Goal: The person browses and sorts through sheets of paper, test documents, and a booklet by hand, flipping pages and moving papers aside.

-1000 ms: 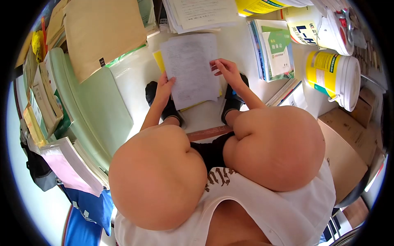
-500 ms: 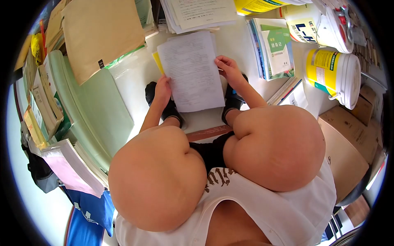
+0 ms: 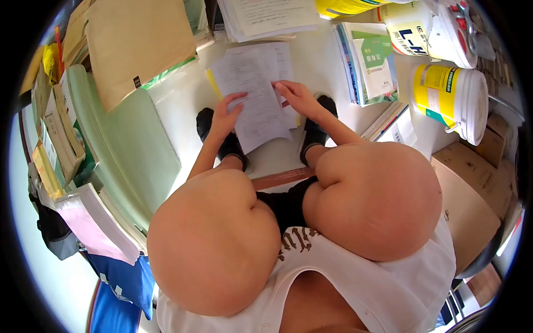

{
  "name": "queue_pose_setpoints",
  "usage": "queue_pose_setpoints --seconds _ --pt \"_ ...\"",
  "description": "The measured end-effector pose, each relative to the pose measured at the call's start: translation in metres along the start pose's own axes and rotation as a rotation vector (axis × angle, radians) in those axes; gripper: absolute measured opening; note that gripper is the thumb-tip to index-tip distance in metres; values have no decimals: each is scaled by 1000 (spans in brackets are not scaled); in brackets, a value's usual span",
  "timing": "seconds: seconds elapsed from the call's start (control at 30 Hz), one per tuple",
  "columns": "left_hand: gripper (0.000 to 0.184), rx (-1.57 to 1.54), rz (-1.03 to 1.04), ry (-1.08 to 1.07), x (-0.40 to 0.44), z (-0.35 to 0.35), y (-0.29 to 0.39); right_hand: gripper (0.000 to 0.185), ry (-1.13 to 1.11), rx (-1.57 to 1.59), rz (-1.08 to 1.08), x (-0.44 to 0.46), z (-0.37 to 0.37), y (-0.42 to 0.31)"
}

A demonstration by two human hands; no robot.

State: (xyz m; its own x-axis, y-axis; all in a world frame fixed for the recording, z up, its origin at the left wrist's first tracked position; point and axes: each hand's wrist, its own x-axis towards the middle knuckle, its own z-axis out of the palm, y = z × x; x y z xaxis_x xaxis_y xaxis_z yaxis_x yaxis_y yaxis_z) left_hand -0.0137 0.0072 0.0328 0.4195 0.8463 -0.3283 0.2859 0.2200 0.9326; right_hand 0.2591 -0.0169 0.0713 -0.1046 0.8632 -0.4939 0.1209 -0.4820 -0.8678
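A printed sheet of paper lies tilted over other printed sheets, which show past its top and right edges. My left hand rests over its left side, with the fingers stretched onto the print and the thumb apart. At the right edge of the same sheet, the fingers of my right hand hold the paper; their tips are partly hidden. A yellow strip shows at the pile's left edge.
Paper stacks, booklets and more books surround the pile. Yellow-and-white buckets and cardboard boxes stand at right. A brown envelope and pale green padded surface are at left. My feet flank the papers.
The top sheet has turned and shifted left, uncovering sheets beneath. My left hand has moved onto the paper with fingers spread, and my right hand has moved left with the sheet's edge.
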Motion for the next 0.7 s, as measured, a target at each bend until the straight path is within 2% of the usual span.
queue_pose_setpoints --seconds 0.03,0.07,0.17,0.23,0.3,0.37,0.4,0.47,0.5,0.57,0.7 --pt "33 -2 15 9 -2 6 5 36 -65 -26 -73 0 5 1" --pt "34 -11 -82 15 0 12 10 34 -127 -52 -146 1 10 2" --pt "41 28 -171 27 0 20 26 33 -162 25 -229 4 23 -1" --pt "46 81 -154 44 6 19 21 32 -132 55 -163 12 22 3" --pt "45 72 -184 175 11 11 -5 32 -113 89 -100 22 19 7" --pt "43 117 -134 246 7 2 -13 30 139 -149 -216 23 -1 18" --pt "42 138 -106 276 4 -2 -11 30 139 -148 -215 23 -11 25" --pt "38 98 -78 375 -5 -10 3 27 293 -50 -109 19 -30 41" --pt "37 66 -80 408 -8 -15 3 27 296 -50 -104 14 -38 42" --pt "35 -99 -89 437 -12 -32 -5 26 331 55 90 6 -49 41" --pt "30 0 -105 477 -15 -75 -29 26 446 -125 38 9 -78 57"
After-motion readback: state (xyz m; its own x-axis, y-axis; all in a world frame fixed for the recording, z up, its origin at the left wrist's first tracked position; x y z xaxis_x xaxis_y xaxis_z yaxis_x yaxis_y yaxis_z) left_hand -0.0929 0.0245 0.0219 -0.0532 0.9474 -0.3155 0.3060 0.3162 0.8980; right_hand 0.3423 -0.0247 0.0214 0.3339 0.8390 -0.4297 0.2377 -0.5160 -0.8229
